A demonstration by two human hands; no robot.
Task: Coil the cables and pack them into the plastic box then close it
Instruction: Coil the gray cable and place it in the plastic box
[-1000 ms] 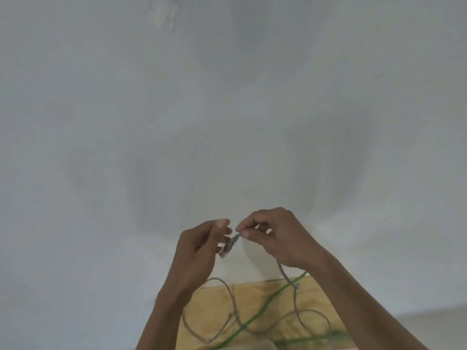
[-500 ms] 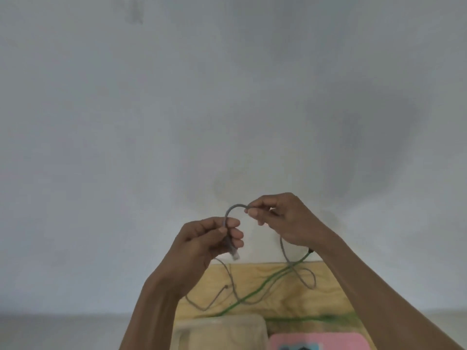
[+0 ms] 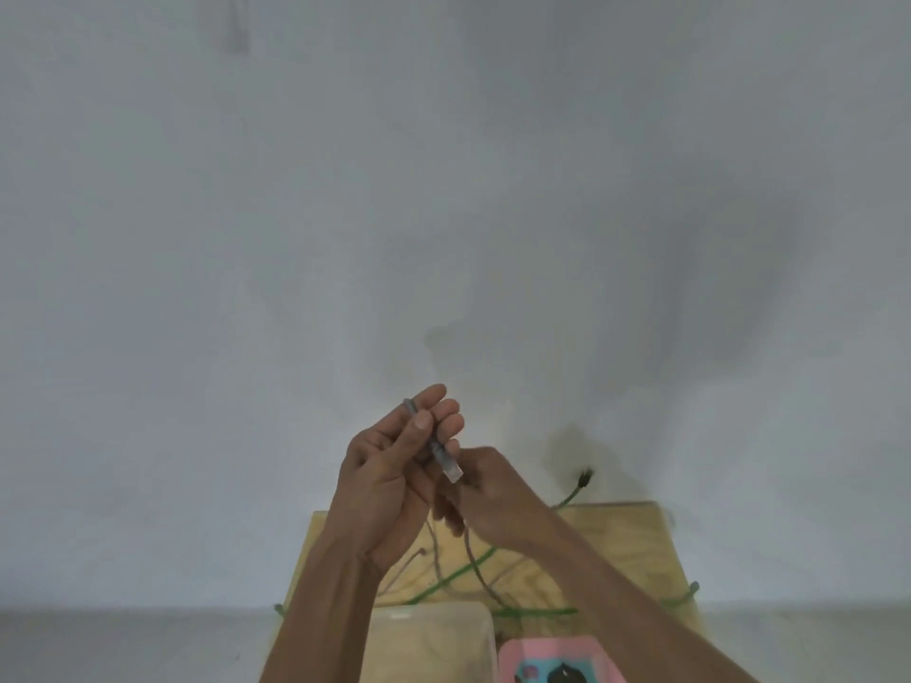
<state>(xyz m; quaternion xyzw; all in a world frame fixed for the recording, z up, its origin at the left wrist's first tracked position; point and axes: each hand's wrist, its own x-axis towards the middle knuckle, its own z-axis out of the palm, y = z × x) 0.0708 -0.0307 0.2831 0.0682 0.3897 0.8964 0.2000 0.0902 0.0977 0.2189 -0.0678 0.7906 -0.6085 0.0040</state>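
Note:
My left hand (image 3: 394, 465) is raised in front of the wall, pinching the plug end of a grey cable (image 3: 446, 460) between thumb and fingers, the clear connector pointing down-right. My right hand (image 3: 493, 495) sits just below and behind it, closed on the same cable lower down. The rest of the grey cable hangs to the wooden table (image 3: 616, 544) and trails across it. A green cable (image 3: 458, 574) lies sprawled on the table, one end sticking up past the far edge. A clear plastic box (image 3: 434, 638) stands at the near edge.
A pink lid or box (image 3: 557, 658) with a printed picture lies to the right of the clear box. A plain white wall rises directly behind the small table. Grey floor shows on both sides of the table.
My left hand has risen and turned palm up with the plug end. My right hand has dropped from above to below the left, sliding along the cable. The view has tilted down.

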